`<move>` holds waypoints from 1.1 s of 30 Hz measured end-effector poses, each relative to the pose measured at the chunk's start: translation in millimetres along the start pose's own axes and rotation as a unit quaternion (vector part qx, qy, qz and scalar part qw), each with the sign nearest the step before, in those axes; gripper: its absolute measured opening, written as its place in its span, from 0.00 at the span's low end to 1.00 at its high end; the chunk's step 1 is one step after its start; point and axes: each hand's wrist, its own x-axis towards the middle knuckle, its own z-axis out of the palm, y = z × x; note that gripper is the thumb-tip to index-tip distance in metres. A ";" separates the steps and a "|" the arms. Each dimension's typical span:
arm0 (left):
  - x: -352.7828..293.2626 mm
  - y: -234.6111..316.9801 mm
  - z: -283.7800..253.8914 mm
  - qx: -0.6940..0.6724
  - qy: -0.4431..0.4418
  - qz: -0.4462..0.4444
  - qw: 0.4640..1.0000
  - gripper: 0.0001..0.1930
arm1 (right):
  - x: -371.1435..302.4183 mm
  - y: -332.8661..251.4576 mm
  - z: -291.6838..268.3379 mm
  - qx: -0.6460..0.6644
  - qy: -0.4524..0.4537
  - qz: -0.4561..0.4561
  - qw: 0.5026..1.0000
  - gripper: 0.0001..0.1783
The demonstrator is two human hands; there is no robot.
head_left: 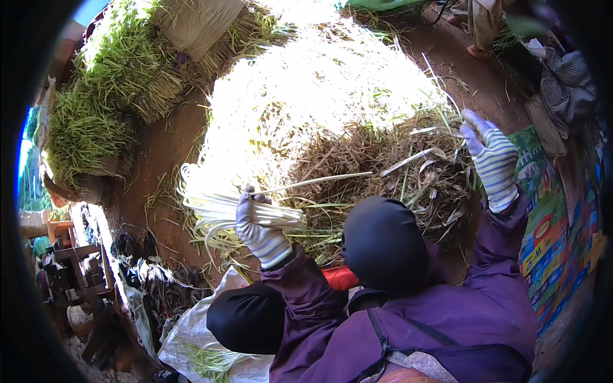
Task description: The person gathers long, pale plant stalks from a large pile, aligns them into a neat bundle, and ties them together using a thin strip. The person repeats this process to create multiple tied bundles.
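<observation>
My left hand (pixel 262 228), in a striped glove, is closed around a bunch of long pale stalks (pixel 211 204) that fan out to the left. One loose stalk (pixel 319 181) sticks out to the right from the bunch. My right hand (pixel 491 158), also in a striped glove, is stretched out with its fingers apart over the right edge of a heap of dry brown trimmings (pixel 383 159). It holds nothing that I can see. Both sleeves are purple. My dark-clad knees (pixel 383 246) are drawn up between the hands.
A sunlit heap of pale stalks (pixel 319 83) lies behind the trimmings. Green stalk bundles (pixel 115 83) and a sack (pixel 195 22) are at the upper left. A white bag (pixel 191 332) lies at lower left, a colourful printed mat (pixel 543 223) at right. Another person's legs (pixel 482 25) stand at the top.
</observation>
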 end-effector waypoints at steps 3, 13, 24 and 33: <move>-6.3 -9.5 4.3 0.018 -0.016 -0.023 0.999 0.12 | 8.2 -68.8 17.9 0.112 -0.250 -0.074 0.959 0.29; -8.2 -28.5 9.5 -0.038 -0.049 -0.018 0.998 0.11 | -25.1 -28.7 120.4 0.106 -0.456 -0.171 0.867 0.20; 16.3 -25.7 -20.3 -0.043 -0.015 -0.013 0.999 0.14 | 23.7 -12.0 29.7 0.368 -0.391 0.045 0.843 0.25; -5.6 -33.5 5.2 -0.043 -0.040 -0.016 0.998 0.11 | -16.0 -45.5 148.7 0.132 -0.498 -0.209 0.831 0.20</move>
